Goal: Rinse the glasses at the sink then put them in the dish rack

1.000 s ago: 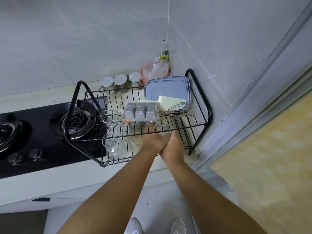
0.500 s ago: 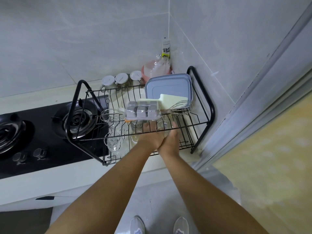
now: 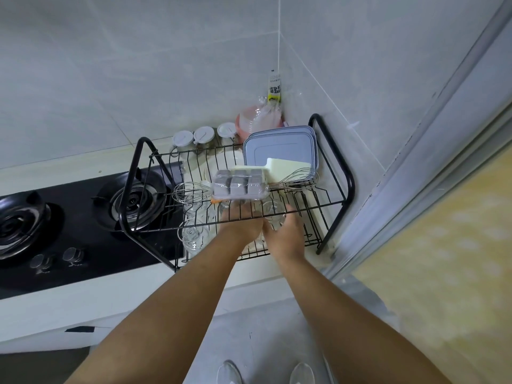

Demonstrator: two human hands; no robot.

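A white surface [image 3: 69, 162] is filling a tiled corner, carrying one two-burner stove [image 3: 69, 245] and one two-tier rack [image 3: 332, 173]. Three jars [image 3: 203, 135] are standing far; two whisks [image 3: 188, 192] are lying on the top tier. The right hand [image 3: 282, 234] is gripping a glass [image 3: 273, 214] in the lower tier. The left hand [image 3: 241, 225] is touching it, its grip not discernible.

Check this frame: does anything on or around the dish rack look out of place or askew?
The dish rack appears to stand partly on the gas stove, its left frame close beside a burner. On the upper tier, an ice cube tray lies on top of two whisks. Nothing looks spilled or broken.
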